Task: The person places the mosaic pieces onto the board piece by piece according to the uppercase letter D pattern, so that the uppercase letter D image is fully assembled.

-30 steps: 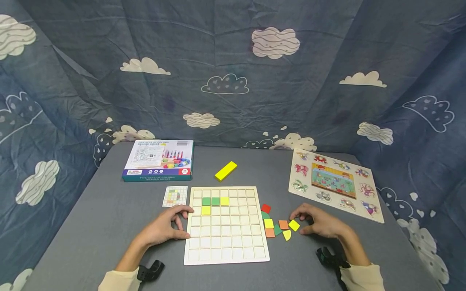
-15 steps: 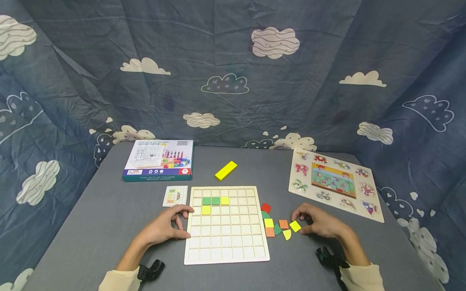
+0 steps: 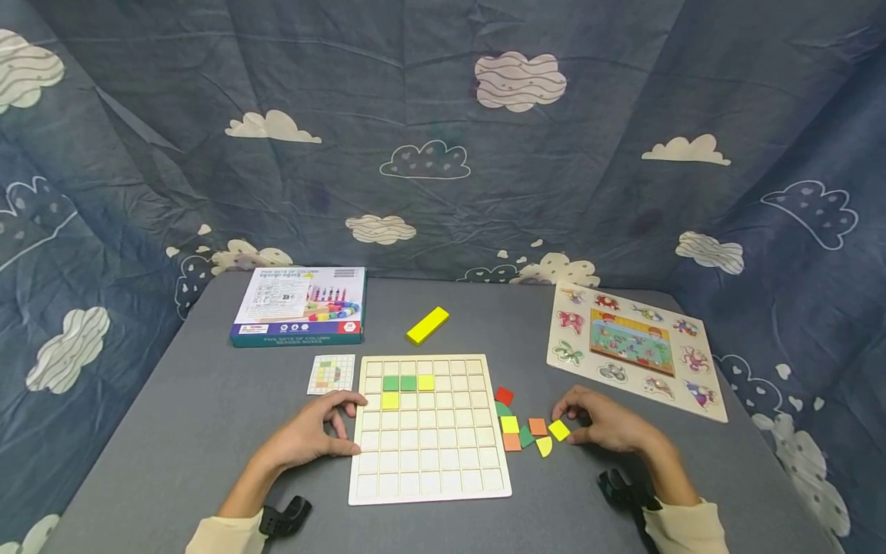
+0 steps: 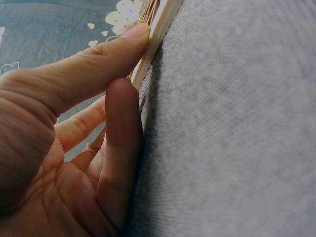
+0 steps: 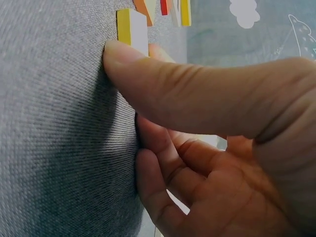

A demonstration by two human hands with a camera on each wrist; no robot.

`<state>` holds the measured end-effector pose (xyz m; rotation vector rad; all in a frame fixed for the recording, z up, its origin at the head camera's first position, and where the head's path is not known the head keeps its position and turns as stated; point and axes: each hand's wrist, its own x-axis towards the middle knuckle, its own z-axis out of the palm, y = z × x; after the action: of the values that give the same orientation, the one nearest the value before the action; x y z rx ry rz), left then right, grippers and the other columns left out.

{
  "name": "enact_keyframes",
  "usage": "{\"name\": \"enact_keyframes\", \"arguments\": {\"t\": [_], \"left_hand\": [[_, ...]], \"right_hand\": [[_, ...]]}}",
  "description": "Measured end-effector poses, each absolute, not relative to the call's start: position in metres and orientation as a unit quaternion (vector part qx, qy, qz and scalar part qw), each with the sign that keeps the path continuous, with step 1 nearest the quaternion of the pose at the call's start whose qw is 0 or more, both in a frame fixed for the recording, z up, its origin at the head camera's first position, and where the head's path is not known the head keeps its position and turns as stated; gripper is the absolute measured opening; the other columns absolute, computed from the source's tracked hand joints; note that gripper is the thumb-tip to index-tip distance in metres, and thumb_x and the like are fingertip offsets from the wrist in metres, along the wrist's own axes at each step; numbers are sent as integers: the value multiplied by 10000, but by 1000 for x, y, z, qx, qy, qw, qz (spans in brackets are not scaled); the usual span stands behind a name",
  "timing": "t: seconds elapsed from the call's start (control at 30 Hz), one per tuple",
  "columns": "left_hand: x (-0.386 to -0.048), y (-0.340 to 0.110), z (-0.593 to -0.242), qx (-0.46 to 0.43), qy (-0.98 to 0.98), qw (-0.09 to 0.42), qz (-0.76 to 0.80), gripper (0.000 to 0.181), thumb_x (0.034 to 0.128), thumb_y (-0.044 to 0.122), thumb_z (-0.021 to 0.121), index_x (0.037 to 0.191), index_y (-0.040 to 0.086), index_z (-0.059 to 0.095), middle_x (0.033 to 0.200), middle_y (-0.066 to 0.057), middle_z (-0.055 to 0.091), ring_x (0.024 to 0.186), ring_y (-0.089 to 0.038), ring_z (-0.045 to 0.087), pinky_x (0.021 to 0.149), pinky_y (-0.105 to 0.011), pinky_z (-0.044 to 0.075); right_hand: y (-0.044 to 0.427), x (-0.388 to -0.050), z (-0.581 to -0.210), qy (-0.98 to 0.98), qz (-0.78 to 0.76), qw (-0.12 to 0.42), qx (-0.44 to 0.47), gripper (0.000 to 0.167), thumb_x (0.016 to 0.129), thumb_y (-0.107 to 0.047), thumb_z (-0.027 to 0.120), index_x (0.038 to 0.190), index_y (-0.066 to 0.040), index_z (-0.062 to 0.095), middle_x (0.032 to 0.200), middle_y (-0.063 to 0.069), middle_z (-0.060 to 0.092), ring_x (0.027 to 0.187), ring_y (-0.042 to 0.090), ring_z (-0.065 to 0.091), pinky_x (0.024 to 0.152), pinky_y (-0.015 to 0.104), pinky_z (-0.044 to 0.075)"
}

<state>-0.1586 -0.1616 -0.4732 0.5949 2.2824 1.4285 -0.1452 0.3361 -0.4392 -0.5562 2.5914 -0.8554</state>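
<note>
A pale wooden grid board [image 3: 431, 454] lies flat, with two green square tiles [image 3: 408, 382] and two yellow square tiles [image 3: 425, 382] in its upper left cells. My left hand [image 3: 314, 432] rests at the board's left edge, thumb and index finger spread along it. In the left wrist view the thumb [image 4: 98, 61] touches the edge. To the right of the board, my right hand [image 3: 609, 422] pinches a yellow square tile [image 3: 559, 430] by its sides between thumb and index finger. In the right wrist view this tile [image 5: 132, 30] stands at the thumb tip, against the table.
Loose tiles lie beside the board: red [image 3: 504, 396], orange [image 3: 537, 426], green and yellow. A printed pattern card [image 3: 331, 375] is left of the board. Behind are a boxed toy [image 3: 299, 306], a yellow block [image 3: 428, 325] and a sea-animal puzzle board [image 3: 633, 350].
The hands keep nearly the same places. The yellow square tile at my right fingers has shifted only slightly; the whole head view has moved a little.
</note>
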Motion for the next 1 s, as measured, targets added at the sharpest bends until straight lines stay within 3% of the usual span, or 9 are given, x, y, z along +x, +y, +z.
{"name": "enact_keyframes", "arguments": {"t": [0.43, 0.73, 1.0], "left_hand": [[-158, -161, -471, 214, 812, 190, 509, 638, 766, 106, 867, 1316, 18, 558, 1076, -125, 548, 719, -133, 596, 764, -263, 462], [-157, -161, -471, 212, 813, 190, 508, 630, 769, 112, 866, 1312, 16, 561, 1067, -127, 549, 716, -136, 601, 771, -264, 460], [-158, -160, -470, 213, 811, 190, 511, 635, 766, 121, 869, 1310, 13, 560, 1068, -126, 549, 720, -136, 596, 749, -266, 462]], "right_hand": [[333, -149, -435, 921, -284, 177, -201, 267, 815, -32, 789, 1031, -90, 643, 968, -2, 576, 883, 129, 542, 786, 296, 477], [327, -152, -431, 925, -286, 149, -200, 247, 840, -104, 796, 1034, -57, 650, 938, -19, 631, 847, 143, 598, 766, 302, 502], [313, -154, -427, 925, -291, 115, -217, 238, 864, -124, 781, 1047, -59, 642, 934, -16, 633, 821, 68, 574, 747, 309, 508]]}}
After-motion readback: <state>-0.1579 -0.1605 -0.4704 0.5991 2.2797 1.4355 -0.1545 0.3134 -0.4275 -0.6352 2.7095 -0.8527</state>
